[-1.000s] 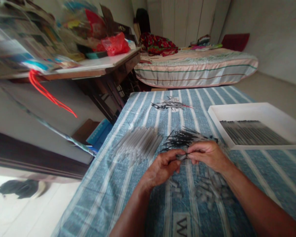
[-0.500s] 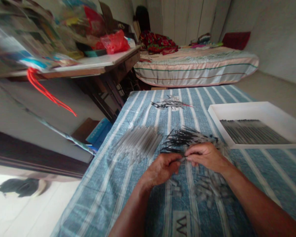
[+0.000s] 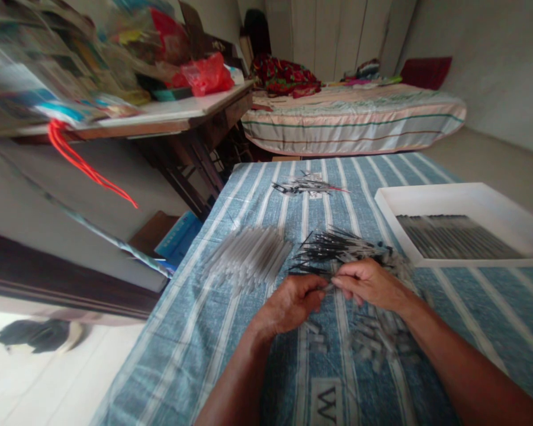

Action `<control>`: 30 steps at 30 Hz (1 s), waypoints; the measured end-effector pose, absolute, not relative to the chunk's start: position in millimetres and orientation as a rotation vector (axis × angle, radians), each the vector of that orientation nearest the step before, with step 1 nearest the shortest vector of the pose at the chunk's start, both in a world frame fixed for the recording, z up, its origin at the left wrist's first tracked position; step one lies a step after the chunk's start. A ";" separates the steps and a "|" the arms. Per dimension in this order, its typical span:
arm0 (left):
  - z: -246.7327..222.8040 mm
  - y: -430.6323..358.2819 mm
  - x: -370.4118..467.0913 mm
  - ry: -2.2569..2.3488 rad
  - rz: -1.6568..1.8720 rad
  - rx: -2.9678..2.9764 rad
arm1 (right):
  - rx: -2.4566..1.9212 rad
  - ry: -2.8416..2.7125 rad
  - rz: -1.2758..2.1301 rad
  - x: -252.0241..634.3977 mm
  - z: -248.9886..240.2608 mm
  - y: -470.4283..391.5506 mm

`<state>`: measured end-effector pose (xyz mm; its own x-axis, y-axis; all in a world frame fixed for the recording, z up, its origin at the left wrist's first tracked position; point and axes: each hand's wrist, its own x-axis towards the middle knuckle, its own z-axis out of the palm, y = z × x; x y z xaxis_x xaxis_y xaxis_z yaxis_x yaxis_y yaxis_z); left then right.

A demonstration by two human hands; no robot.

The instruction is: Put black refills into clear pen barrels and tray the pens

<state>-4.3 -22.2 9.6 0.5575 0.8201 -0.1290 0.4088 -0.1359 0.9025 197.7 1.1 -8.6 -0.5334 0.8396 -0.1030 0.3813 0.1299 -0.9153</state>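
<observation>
My left hand [image 3: 293, 302] and my right hand [image 3: 366, 284] meet fingertip to fingertip over the striped cloth. Both are pinched around a small, thin greyish piece, too small and blurred to name. Just beyond them lies a pile of thin black sticks [image 3: 333, 245] with pale ends. To the left is a heap of pale grey tubes [image 3: 253, 254]. Short grey pieces [image 3: 382, 337] are scattered under and beside my right forearm, and a few more short pieces [image 3: 316, 337] lie between my arms.
A white tray [image 3: 439, 198] at the right holds a row of dark sticks [image 3: 457, 236]. Loose dark and red-tipped pieces [image 3: 304, 187] lie at the table's far end. A side table [image 3: 204, 105] with bags stands at the left, and a bed [image 3: 355, 124] is behind.
My right hand's fingers have shifted very slightly at the pinch. The left hand and the piles look unchanged.
</observation>
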 end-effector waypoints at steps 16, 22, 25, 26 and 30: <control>7.5 -21.8 -3.9 1.020 0.490 1.779 | -1.165 -1.871 1.439 196.6 -11.7 -1.5; 8.3 -21.9 -3.5 1.027 0.515 1.781 | -1.188 -1.852 1.459 197.2 -12.4 -1.4; 8.5 -21.9 -3.3 1.018 0.515 1.774 | -1.203 -1.857 1.467 196.1 -11.3 -2.2; 8.6 -22.0 -3.1 1.023 0.518 1.761 | -1.226 -1.850 1.476 195.7 -11.0 -2.5; 9.8 -22.7 -2.5 1.033 0.501 1.761 | -1.190 -1.856 1.480 194.9 -10.2 -3.3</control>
